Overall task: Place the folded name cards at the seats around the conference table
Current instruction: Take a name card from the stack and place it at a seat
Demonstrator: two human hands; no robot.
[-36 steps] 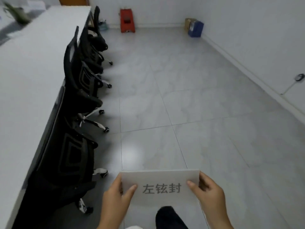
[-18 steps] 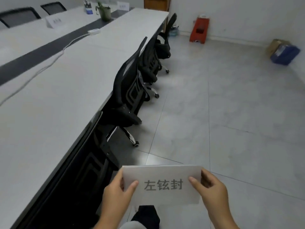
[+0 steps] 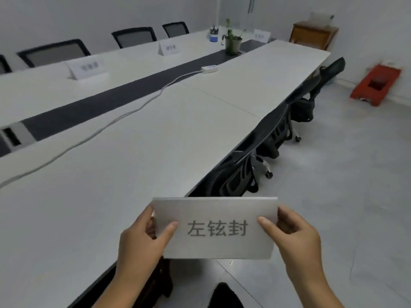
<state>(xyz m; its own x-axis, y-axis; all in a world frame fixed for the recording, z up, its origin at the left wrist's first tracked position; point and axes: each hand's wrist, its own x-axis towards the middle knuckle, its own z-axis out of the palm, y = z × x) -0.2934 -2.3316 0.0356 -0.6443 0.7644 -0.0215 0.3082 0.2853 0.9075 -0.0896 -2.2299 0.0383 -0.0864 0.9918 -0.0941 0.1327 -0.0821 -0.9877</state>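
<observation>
I hold a white folded name card (image 3: 216,227) with dark printed characters in front of me, beside the near edge of the long white conference table (image 3: 133,152). My left hand (image 3: 142,241) pinches its left end and my right hand (image 3: 295,238) its right end. Three more name cards stand on the table: one at the far left (image 3: 87,68), one further along (image 3: 170,48), one at the far end (image 3: 262,35).
Black office chairs (image 3: 273,127) are tucked along the table's near side, others (image 3: 131,36) along the far side. A white cable and power strip (image 3: 209,68) lie by the dark centre strip. A potted plant (image 3: 232,42), pen cup (image 3: 214,35), red stool (image 3: 375,85) and wooden cabinet (image 3: 313,35) stand further off.
My view has swung left from the floor and chair row onto the tabletop. Both hands keep the same hold on the card.
</observation>
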